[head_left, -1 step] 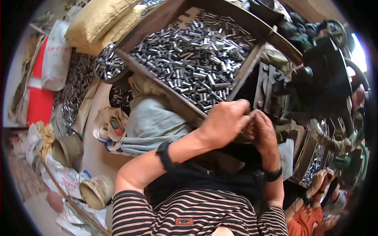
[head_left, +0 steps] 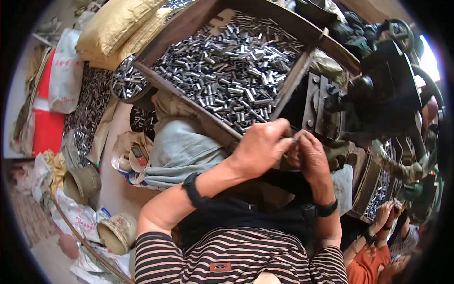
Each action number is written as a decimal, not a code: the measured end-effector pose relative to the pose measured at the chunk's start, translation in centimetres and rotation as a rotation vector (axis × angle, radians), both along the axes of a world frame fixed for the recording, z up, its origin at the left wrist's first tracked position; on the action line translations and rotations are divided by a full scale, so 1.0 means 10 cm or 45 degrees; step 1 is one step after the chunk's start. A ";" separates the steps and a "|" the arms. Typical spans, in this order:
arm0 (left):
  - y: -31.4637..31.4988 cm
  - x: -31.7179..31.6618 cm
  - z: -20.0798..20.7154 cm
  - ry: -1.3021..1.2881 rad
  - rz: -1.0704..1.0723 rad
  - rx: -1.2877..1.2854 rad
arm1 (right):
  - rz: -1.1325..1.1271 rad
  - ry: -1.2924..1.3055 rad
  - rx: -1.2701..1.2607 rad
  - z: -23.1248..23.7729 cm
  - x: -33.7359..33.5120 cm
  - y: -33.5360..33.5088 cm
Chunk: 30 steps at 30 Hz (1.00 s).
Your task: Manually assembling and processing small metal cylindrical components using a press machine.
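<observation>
My left hand [head_left: 261, 150] and my right hand [head_left: 312, 155] meet in front of my chest, just off the near corner of a wooden tray [head_left: 191, 105]. Both are closed, with thumbs and fingertips pinched together. Whatever they pinch is too small and too covered by the fingers to make out. A heap of short, shiny metal tubes [head_left: 231, 66] fills much of the tray. Beyond my right hand stands a dark machine [head_left: 385, 90] with a bolted metal plate [head_left: 316, 102] on its near side.
A round container [head_left: 126, 98] of metal pieces stands left of the tray, below yellow sacks [head_left: 118, 28]. Grey-blue cloth [head_left: 182, 151] covers my leg. Two worn buckets [head_left: 81, 183] and a long stick [head_left: 85, 239] lie at left. At lower right, another person's hands [head_left: 385, 217] are at work.
My hands have shifted slightly left and remain together, both still pinched. The whole view has moved a little. The other person at lower right has changed posture slightly.
</observation>
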<state>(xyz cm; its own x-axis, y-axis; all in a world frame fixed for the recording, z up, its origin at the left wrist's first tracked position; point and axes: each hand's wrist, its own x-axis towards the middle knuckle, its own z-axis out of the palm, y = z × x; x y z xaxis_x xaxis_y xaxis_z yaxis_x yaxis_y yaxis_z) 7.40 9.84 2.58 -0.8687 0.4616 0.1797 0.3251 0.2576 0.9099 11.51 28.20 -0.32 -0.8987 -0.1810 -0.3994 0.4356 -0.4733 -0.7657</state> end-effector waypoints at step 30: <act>-0.31 0.15 -0.13 -0.686 0.091 0.249 | 0.303 0.227 0.391 -0.11 0.02 -0.22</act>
<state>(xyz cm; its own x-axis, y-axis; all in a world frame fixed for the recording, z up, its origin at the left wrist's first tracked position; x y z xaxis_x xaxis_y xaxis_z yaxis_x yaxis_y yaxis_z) 8.90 6.78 1.28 -0.8891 0.4011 -0.2206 -0.2095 0.0721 0.9752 11.73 26.01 -1.38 -0.9061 -0.2886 -0.3093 0.3533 -0.1140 -0.9286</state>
